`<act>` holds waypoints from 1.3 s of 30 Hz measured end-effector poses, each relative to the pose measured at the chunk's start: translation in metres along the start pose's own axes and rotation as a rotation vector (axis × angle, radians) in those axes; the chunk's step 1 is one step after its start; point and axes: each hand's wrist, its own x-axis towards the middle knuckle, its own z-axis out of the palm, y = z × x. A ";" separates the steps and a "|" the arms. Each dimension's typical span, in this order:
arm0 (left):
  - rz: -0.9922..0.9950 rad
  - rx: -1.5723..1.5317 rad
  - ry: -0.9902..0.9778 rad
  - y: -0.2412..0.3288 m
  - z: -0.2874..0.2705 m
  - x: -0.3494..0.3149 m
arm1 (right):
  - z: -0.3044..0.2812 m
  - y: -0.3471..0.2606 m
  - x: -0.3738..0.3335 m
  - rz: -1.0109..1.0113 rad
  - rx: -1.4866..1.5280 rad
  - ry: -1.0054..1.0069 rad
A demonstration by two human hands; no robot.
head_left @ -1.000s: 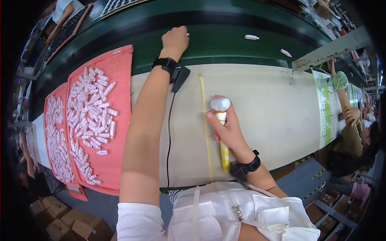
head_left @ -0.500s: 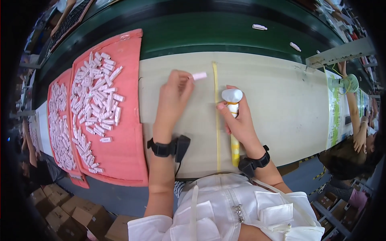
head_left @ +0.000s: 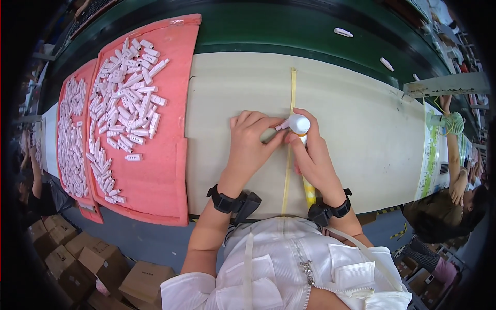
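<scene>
My left hand (head_left: 250, 139) pinches a small pale pink bottle-shaped piece (head_left: 281, 125) between thumb and fingertips; its end meets the rounded head of the tool, though the exact contact is partly hidden. That tool is a stick with a smooth white covered head (head_left: 299, 124) and a handle wrapped in yellow and white (head_left: 309, 192). Its shaft is gripped upright in my right hand (head_left: 316, 160), the thumb lying just under the head. Many similar pale pink pieces (head_left: 126, 101) lie heaped on a padded pink-red mat (head_left: 160, 181) to the left.
Beyond the beige worktop (head_left: 361, 129) runs a green conveyor belt (head_left: 268, 33) with a few pieces on it. Yellow tape (head_left: 293, 90) crosses the worktop. At right are a metal bracket (head_left: 444, 86), a small green fan (head_left: 454, 123) and another person. Cardboard boxes (head_left: 147, 281) stand lower left.
My left hand has moved right and a little nearer, bringing the pink piece to the tool's white head. The view has shifted slightly; my right hand still grips the tool.
</scene>
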 end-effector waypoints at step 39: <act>-0.435 -1.017 -0.103 0.012 0.005 -0.006 | 0.001 0.019 0.008 -0.083 0.167 0.255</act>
